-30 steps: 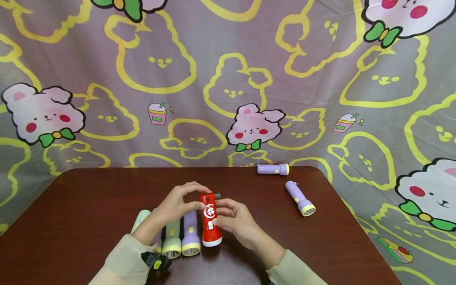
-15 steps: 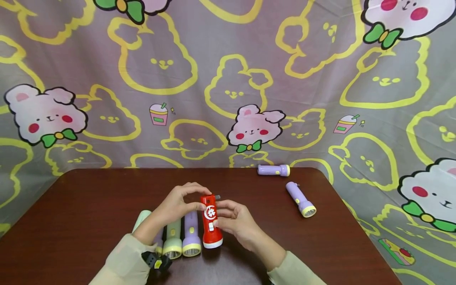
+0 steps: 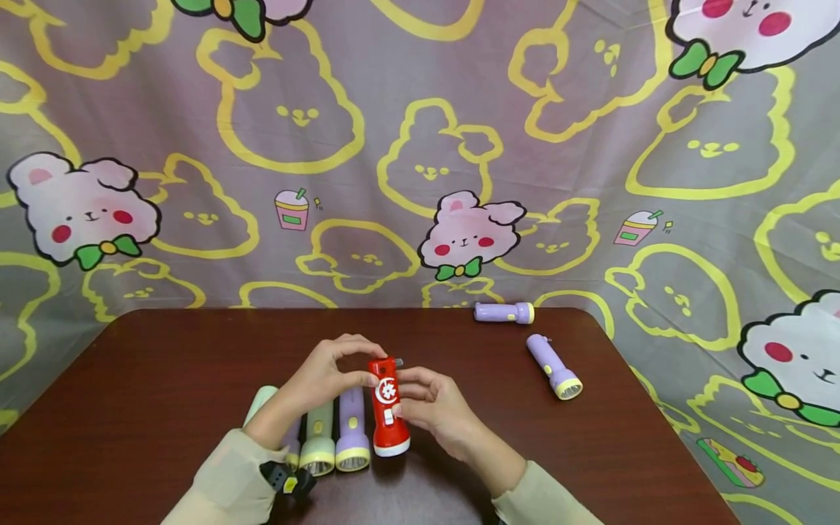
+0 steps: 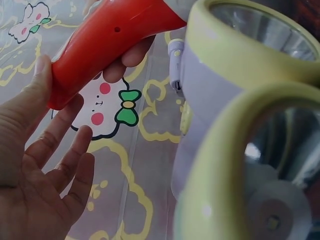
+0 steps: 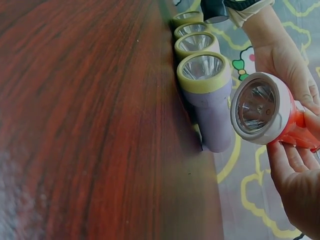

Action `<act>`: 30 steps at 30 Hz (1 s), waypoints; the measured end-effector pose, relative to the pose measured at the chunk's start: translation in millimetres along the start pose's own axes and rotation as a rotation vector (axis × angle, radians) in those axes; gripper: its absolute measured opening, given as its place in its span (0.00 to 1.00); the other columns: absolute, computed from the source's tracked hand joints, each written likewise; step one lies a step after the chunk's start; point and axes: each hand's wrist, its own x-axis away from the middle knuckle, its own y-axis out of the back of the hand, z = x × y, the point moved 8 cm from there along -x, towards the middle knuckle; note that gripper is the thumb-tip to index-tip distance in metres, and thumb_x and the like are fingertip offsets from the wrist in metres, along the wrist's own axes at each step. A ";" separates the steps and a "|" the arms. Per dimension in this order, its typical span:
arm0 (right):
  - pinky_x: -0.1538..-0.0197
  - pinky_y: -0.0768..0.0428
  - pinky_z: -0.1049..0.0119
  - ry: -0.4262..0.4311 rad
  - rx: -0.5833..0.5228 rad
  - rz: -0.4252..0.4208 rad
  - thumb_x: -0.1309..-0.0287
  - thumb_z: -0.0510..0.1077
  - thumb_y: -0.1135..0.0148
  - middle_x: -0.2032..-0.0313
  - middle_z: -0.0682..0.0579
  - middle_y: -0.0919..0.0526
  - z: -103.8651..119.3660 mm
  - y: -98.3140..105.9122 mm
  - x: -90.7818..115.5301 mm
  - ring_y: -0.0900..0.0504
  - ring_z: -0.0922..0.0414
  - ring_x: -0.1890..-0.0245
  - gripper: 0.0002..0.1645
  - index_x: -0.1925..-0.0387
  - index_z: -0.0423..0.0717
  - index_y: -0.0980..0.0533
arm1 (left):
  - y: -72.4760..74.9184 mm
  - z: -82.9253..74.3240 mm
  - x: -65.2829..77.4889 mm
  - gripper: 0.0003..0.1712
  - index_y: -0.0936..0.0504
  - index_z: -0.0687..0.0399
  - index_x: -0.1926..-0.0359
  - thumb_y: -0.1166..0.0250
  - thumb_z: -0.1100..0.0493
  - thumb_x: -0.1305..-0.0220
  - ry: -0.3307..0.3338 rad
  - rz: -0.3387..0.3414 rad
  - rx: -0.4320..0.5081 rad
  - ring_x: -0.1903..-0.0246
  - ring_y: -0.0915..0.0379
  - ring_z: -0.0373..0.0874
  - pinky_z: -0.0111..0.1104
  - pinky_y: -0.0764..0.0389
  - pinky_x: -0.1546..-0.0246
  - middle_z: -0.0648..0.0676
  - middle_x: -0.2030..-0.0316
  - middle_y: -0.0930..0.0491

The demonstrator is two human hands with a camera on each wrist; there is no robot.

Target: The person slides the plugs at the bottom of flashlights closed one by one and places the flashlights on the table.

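red and white: pinching a torch (image 3: 391, 437) with left hand (image 3: 331, 375) and right hand (image 3: 438, 410), near a purple torch (image 3: 353, 441) on the counter (image 3: 216, 346).

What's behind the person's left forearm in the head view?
Past the left forearm show one end of a green flashlight, to its left, and a strip of a purple flashlight, to its right. Most of both is covered.
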 end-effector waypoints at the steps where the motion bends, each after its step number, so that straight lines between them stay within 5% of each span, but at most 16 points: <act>1: 0.49 0.16 0.62 0.002 0.001 0.001 0.45 0.28 0.36 0.53 0.49 0.14 0.1 0.0 -0.1 0.16 0.59 0.54 0.32 0.38 0.28 0.32 | 0.0 0.4 0.0 0.18 0.13 0.52 0.53 0.24 0.60 0.47 0.000 -0.002 0.001 0.52 0.25 0.39 0.41 0.24 0.48 0.51 0.55 0.15; 30: 0.49 0.16 0.62 -0.003 -0.006 0.013 0.44 0.28 0.36 0.54 0.48 0.14 0.3 -1.8 -3.7 0.15 0.59 0.55 0.32 0.37 0.27 0.33 | 7.5 4.3 -1.3 0.17 0.12 0.52 0.58 0.21 0.59 0.52 0.060 -0.033 -0.021 0.55 0.23 0.40 0.41 0.22 0.51 0.51 0.58 0.14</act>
